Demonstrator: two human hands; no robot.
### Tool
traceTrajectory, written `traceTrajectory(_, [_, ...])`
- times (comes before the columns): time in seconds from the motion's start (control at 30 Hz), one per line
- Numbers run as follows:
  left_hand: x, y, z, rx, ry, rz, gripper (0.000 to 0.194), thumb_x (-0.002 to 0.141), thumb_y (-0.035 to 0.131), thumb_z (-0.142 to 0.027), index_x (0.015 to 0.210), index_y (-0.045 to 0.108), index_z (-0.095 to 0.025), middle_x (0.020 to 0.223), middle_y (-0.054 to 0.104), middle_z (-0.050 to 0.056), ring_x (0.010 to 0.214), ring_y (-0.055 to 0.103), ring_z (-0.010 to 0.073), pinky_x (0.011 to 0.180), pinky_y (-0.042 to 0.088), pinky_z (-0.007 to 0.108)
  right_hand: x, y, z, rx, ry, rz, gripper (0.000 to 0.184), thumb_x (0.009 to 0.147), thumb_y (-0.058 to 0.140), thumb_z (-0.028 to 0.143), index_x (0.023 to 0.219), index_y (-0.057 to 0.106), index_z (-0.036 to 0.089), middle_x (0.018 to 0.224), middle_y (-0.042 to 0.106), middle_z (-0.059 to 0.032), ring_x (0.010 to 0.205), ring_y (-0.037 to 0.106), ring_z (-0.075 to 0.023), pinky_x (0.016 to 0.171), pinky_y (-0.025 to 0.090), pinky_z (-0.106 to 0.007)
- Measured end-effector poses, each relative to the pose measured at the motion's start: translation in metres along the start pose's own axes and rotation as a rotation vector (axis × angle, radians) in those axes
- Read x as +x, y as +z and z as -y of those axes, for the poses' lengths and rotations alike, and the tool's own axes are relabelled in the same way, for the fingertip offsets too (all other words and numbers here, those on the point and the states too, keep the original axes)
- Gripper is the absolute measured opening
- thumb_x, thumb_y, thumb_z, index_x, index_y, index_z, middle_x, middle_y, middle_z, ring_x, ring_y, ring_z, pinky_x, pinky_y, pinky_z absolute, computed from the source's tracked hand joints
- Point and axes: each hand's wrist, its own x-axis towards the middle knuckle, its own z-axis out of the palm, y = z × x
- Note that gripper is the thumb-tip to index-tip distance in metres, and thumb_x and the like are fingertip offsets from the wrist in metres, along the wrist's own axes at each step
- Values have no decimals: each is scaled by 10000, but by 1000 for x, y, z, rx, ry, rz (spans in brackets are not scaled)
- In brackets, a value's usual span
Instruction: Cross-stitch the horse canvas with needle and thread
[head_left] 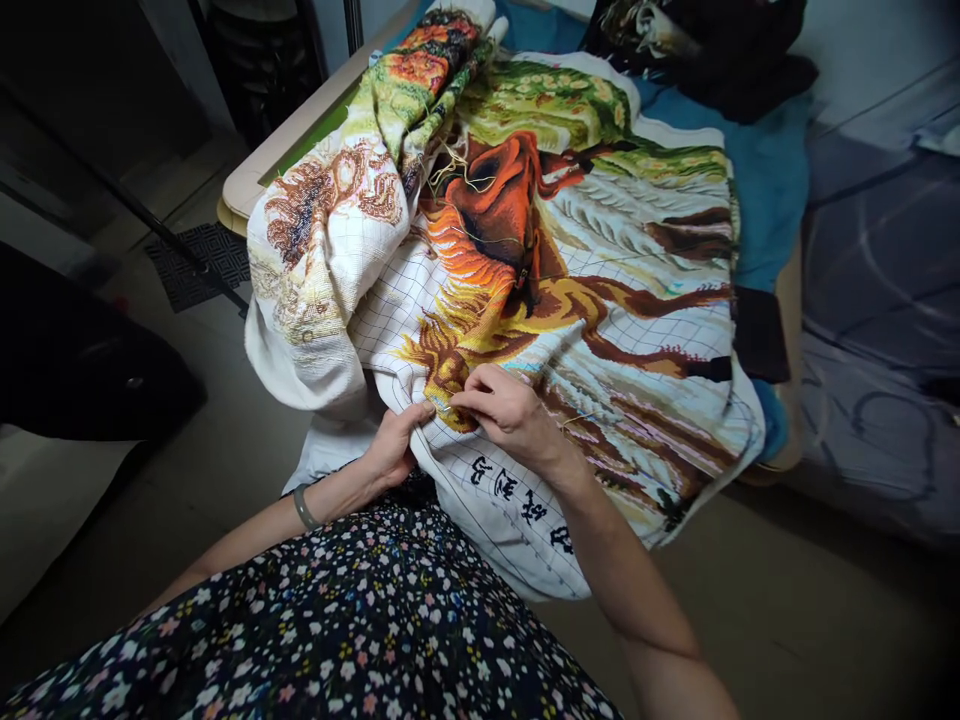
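So for us it all comes down to the gap at the near edge of the embroidered cloth (pixel 577 300). It's draped over the table (pixel 238 188), spreading away and to the right, with its near edge hanging down by the lap. Both hands are at that near side, just beside the golden-brown stitched patch (pixel 448 372) (looks like an animal's head to us). The left hand (pixel 396 445) pinches the folded edge, thumb on top. The right hand (pixel 514 415) comes in from the other side with thumb and forefinger pressed together, tips right over the stitching, so we'd call the right one nearer the patch.

Now the murky bits: whatever is between the right fingertips is too thin for us to make out. The left fingers are mostly tucked under the cloth, and the right hand covers some of the stitching. The bunched section (pixel 322 250) on the left hides its own folds, and the black lettering (pixel 521 492) slopes off along the hanging part; we can't read it well.
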Motion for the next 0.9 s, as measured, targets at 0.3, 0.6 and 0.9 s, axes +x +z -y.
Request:
traceTrajectory(0.3, [-4, 4, -3, -12, -19, 27, 345, 579, 840, -272, 867, 731, -116, 839, 765, 84, 806, 718, 231, 880, 566, 386, 2, 1, 13, -243, -15, 67, 251, 944, 478, 86, 888, 708, 169, 796, 519, -55, 768, 469, -187, 663, 373, -308])
traceTrajectory(0.6, [-4, 1, -1, -64, -16, 57, 363, 591, 851, -237, 912, 728, -119, 847, 771, 64, 773, 710, 197, 875, 569, 356, 6, 0, 27, -519, -66, 104, 287, 974, 454, 100, 777, 649, 174, 769, 510, -67, 762, 384, -204, 660, 284, -339])
traceTrajectory(0.9, [-6, 0, -4, 6, -16, 113, 588, 558, 845, -158, 1126, 701, -119, 952, 777, 91, 880, 727, 240, 913, 549, 377, 9, -2, 23, -463, -79, 135, 240, 966, 520, 131, 791, 678, 172, 771, 527, -52, 759, 400, -188, 663, 286, -327])
